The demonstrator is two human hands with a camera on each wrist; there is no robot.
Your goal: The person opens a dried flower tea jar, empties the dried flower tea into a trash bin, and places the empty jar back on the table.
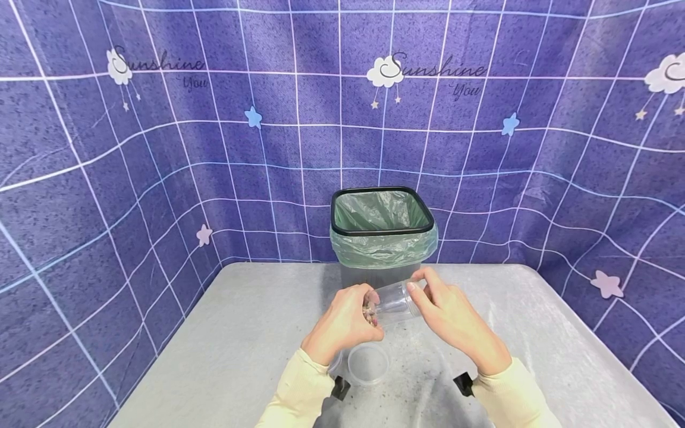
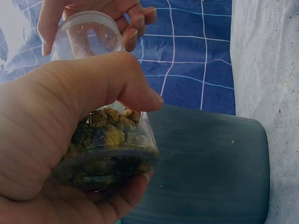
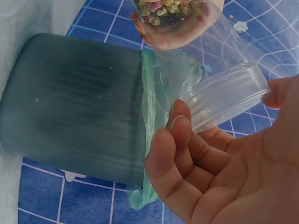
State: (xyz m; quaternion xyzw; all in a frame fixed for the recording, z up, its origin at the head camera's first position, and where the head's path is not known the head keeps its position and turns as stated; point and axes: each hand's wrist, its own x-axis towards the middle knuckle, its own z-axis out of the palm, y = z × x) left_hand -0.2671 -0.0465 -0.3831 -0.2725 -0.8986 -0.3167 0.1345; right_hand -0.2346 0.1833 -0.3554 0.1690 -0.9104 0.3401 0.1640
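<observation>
A clear plastic jar (image 1: 394,302) lies tilted in the air between both hands, in front of the bin. My left hand (image 1: 345,318) grips it round its base end, thumb on one side and fingers on the other. Dried flower buds (image 2: 112,133), yellowish and pink, are gathered at that end. With thumb and fingertips, my right hand (image 1: 452,315) holds the ridged rim (image 3: 233,95) at the jar's mouth. Small specks cling to the inner wall near the mouth in the left wrist view.
A grey bin (image 1: 374,276) with a black rim and green liner bag (image 1: 382,249) stands at the back of the grey table (image 1: 230,345). A clear round lid (image 1: 369,364) lies in front, beside another clear round piece (image 1: 335,361) partly behind my left wrist. Blue checked cloth (image 1: 299,142) surrounds the table.
</observation>
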